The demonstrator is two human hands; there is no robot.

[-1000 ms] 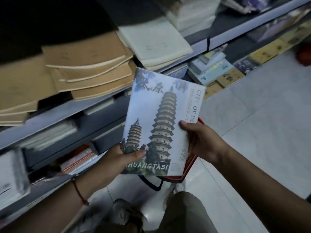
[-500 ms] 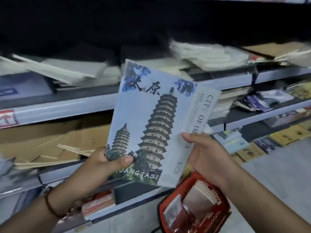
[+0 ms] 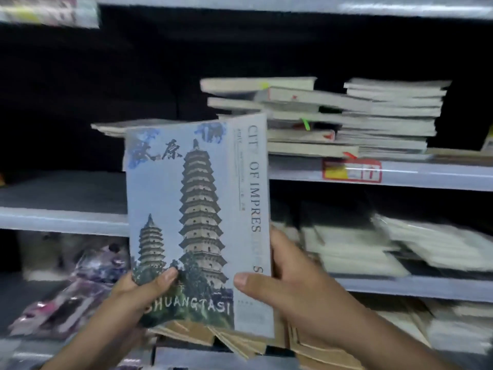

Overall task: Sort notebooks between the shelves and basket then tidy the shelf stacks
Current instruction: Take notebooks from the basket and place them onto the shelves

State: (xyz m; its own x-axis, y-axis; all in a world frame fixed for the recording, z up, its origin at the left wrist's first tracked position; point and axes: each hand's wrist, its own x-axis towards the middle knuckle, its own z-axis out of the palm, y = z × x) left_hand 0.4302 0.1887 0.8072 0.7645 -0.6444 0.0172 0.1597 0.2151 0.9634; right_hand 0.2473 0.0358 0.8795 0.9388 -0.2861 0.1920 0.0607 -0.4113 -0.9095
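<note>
**Pagoda notebook raised to the middle shelf**

Since half a second ago the view has tilted up: the red basket that showed below the right hand is out of sight, and the notebook now stands nearly upright instead of slanting, in front of a higher shelf.

The pale blue, glossy notebook with two pagodas on its cover (image 3: 192, 225) is held up by both hands in front of the shelving. The left hand (image 3: 138, 297) grips its lower left corner, thumb laid across the cover near the word SHUANGTASI, fingers curled behind. The right hand (image 3: 290, 287) pinches the lower right edge, thumb on the front and fingers (image 3: 282, 244) wrapped round the back.

Behind the notebook's top runs the grey metal middle shelf (image 3: 64, 217), its left part bare. To the right on that shelf sits an untidy stack of white-edged notebooks (image 3: 346, 118), with a red and yellow price label (image 3: 352, 170) on the shelf rail beneath. One shelf down lie blurred white notebooks (image 3: 400, 247); brown kraft-paper notebooks (image 3: 240, 340) show just below the held one. Purple wrapped packets (image 3: 80, 289) lie at lower left.
</note>
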